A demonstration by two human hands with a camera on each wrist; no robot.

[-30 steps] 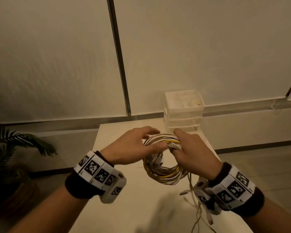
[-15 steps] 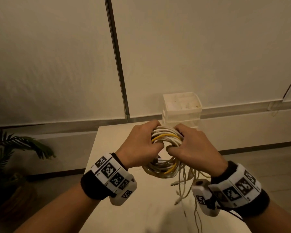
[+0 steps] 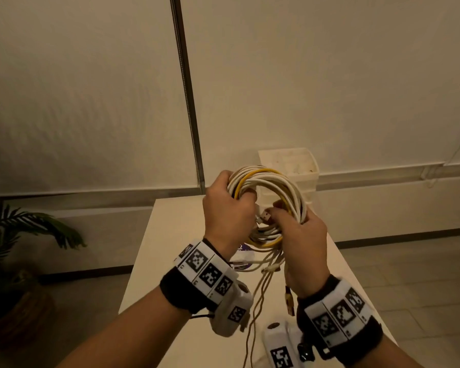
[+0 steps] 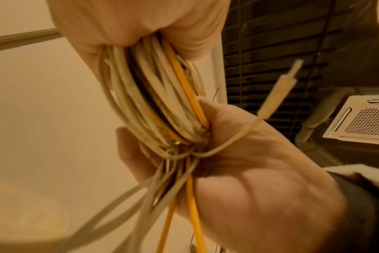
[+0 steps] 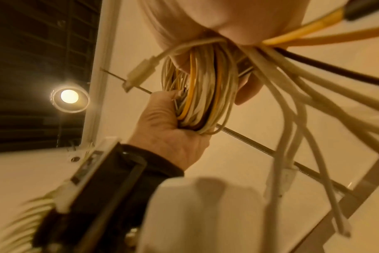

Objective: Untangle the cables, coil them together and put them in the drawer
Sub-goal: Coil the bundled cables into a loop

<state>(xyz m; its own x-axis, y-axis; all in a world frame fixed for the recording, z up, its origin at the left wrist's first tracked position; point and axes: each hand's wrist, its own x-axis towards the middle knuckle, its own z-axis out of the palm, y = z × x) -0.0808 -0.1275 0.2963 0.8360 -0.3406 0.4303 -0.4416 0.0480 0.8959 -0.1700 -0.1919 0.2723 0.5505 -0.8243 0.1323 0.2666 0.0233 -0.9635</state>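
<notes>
Dim, warm yellowish light is washing over all three views, leaving the plant (image 3: 24,235) at the far left sinking into shadow. A round ceiling lamp (image 5: 69,96) is glaring in the right wrist view. Loose cable ends (image 4: 123,205) are smearing with blur near both wrist cameras, and straight lines are bending at the edges.

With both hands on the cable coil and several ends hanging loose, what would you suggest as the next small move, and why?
Probably wind the loose ends onto the cable coil first. The left hand and right hand grip the coil on opposite sides above the table, but several tails with plugs dangle below it. The drawer unit stands behind; loose tails could snag going in.
</notes>
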